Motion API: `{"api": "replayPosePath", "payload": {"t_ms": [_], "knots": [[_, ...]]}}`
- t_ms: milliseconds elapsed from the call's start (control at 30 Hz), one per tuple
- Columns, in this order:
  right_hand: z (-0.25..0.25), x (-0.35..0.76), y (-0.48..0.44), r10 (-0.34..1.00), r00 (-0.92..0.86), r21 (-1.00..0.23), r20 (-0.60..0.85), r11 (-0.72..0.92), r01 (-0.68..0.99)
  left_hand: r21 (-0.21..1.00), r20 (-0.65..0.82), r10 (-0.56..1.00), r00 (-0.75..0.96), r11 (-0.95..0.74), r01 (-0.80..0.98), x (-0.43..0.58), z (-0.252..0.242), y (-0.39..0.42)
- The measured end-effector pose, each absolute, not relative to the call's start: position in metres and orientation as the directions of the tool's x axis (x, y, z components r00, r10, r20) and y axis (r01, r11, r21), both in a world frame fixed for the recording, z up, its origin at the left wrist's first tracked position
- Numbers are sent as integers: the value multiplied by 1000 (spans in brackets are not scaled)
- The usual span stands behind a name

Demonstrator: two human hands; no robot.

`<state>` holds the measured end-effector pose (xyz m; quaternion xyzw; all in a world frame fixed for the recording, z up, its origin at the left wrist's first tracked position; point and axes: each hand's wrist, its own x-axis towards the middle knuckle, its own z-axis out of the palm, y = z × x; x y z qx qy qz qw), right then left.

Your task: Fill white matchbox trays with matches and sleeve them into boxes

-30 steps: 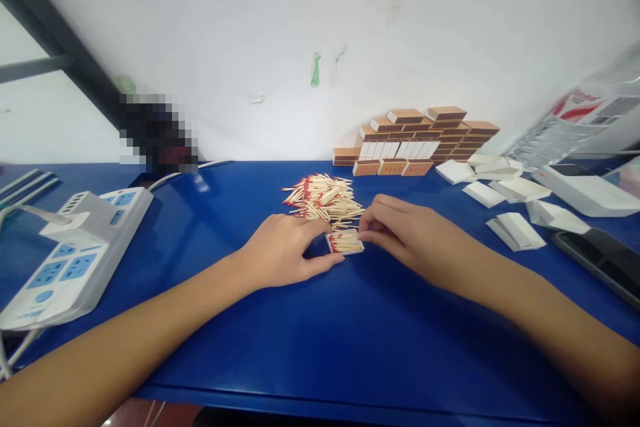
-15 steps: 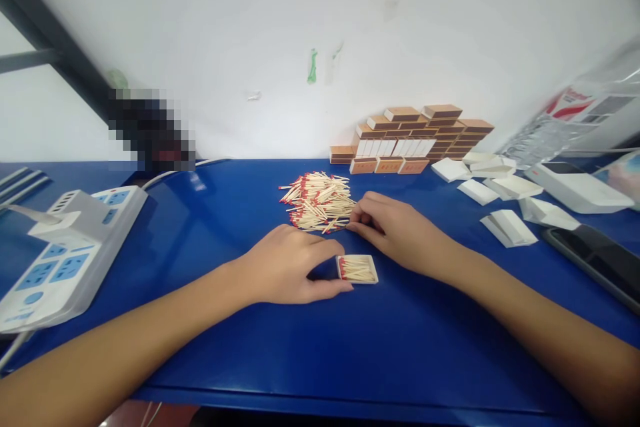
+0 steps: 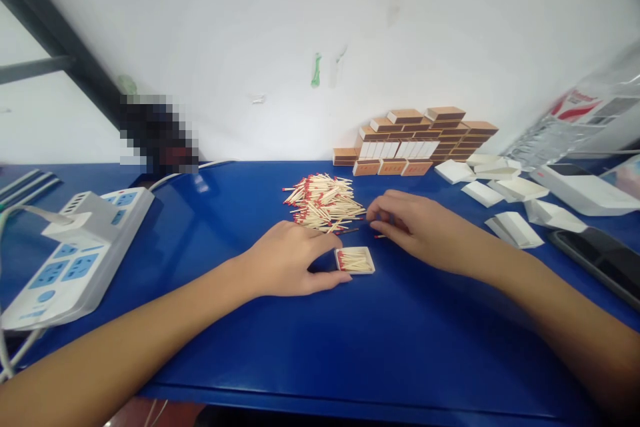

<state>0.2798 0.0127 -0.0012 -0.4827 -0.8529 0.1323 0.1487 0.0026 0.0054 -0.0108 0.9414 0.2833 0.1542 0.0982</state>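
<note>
My left hand (image 3: 293, 260) lies on the table, its thumb and fingers closed about the left end of a small white matchbox tray (image 3: 372, 260). Inside the tray is a layer of matches (image 3: 354, 261), red heads to the left. Beyond it spreads a loose pile of red-headed matches (image 3: 325, 202). At the pile's right edge is my right hand (image 3: 400, 220), fingers curled together, with a match end close to the fingertips. What they pinch, if anything, is too small to tell. One match (image 3: 380, 236) pokes out below the right thumb. A dark match (image 3: 347, 231) lies before the pile.
Matchboxes (image 3: 417, 133) are stacked against the wall. Several empty white trays (image 3: 514, 229) lie right of them, near a phone (image 3: 600, 260), a white device (image 3: 583, 190) and a plastic bottle (image 3: 565, 120). A power strip (image 3: 75, 253) with a plugged-in charger stands left.
My right hand has drawn a little to the right, away from the pile. A dark match and a red match tip now show near it. My left hand stays at the tray.
</note>
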Motion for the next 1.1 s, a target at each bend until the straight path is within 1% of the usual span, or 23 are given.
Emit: {"api": "replayPosePath", "payload": {"t_ms": [67,233,300,433,567,633,833,967,1100], "knots": [[-1,289,14,861,-497,-359,106,499,789,264,244,555,796,-827,496,2,-12,6],[1,318,18,852,-522,-389,-44,467,794,242,257,533,806,-843,480,2,-13,6],[0,318,19,839,-540,-396,-67,475,786,232,259,524,812,-849,474,3,-13,4],[-6,291,15,834,-552,-400,23,513,759,211,279,483,830,-874,438,5,-12,-1],[-11,269,9,822,-564,-337,77,553,762,211,278,461,843,-885,414,6,-12,-3],[-13,268,8,821,-562,-329,98,560,760,211,271,472,839,-879,427,6,-12,-3],[-19,272,12,817,-558,-411,147,564,717,205,263,483,835,-874,441,5,-14,-1],[-20,268,13,833,-527,-418,166,544,728,202,275,472,838,-880,430,6,-14,-2],[-19,266,15,842,-520,-440,141,524,729,196,275,476,836,-879,436,6,-15,-1]]}}
